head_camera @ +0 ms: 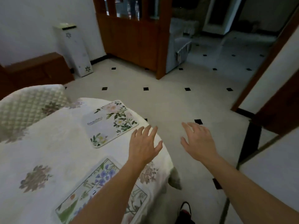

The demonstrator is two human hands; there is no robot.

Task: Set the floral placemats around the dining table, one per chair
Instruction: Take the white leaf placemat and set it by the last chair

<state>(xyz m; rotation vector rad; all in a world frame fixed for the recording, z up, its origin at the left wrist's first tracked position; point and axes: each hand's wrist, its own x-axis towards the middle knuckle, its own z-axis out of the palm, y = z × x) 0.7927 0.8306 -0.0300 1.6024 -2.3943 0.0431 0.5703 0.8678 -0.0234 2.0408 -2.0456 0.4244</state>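
Quilted white cloth with faded flower patches covers the bench [48, 139], and at its far left edge a padded chair back [29, 101] in the same pale quilting rises beside it. Moving right, 2 floral placemats lie flat on the cloth: the nearer mat [84, 196] with purple blooms and a green border sits low in view, partly hidden under the left forearm, and the farther mat [111, 123] with pink and white roses lies close to the rounded edge of the bench, set at an angle. The 2 mats are near each other but apart.

Next comes the left hand [144, 144], fingers spread and empty, hovering over the bench edge just beside the rose mat's near corner — whether it touches the cloth I cannot tell. The right hand [199, 141] is likewise spread wide and empty, held out over the tiled floor [169, 102], well clear of the bench.

By my reading, 2 places are laid and neither hand carries a mat, so this stretch looks finished — the rest of the bench lies out of view, and how many chairs remain unserved cannot be judged.
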